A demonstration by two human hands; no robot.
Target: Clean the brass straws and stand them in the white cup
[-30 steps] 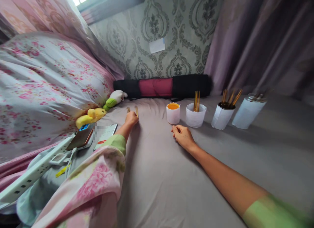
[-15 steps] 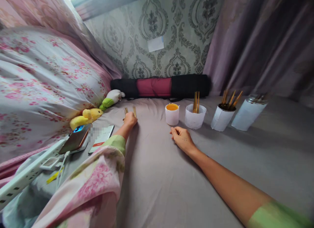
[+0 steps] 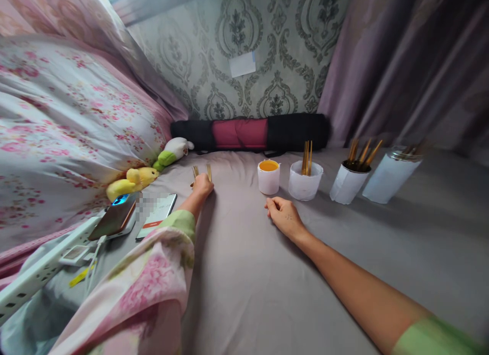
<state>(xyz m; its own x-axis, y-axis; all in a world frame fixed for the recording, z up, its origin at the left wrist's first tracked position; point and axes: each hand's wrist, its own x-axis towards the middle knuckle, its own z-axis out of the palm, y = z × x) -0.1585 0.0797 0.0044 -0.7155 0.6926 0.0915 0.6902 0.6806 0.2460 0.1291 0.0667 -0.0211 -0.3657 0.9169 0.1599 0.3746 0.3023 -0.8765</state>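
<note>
My left hand (image 3: 201,185) rests on the grey sheet (image 3: 252,273), fingers closed round a small bunch of thin wooden sticks (image 3: 201,170) that poke up past it. My right hand (image 3: 284,217) lies on the sheet with its fingers curled in; I see nothing in it. Just beyond it stand a white cup with an orange top (image 3: 268,176) and a wider white cup (image 3: 304,181) holding a few upright sticks. Two more white-wrapped containers (image 3: 347,181) (image 3: 389,174) with sticks stand further right.
A floral quilt (image 3: 64,126) is heaped at the left, with a yellow plush toy (image 3: 132,180) and a green-and-white one (image 3: 171,152) at its foot. Two phones (image 3: 133,215) and a power strip (image 3: 42,273) lie at the lower left. A black and red roll (image 3: 250,132) lines the wall.
Both hands stay where they were; only the camera has shifted slightly.
</note>
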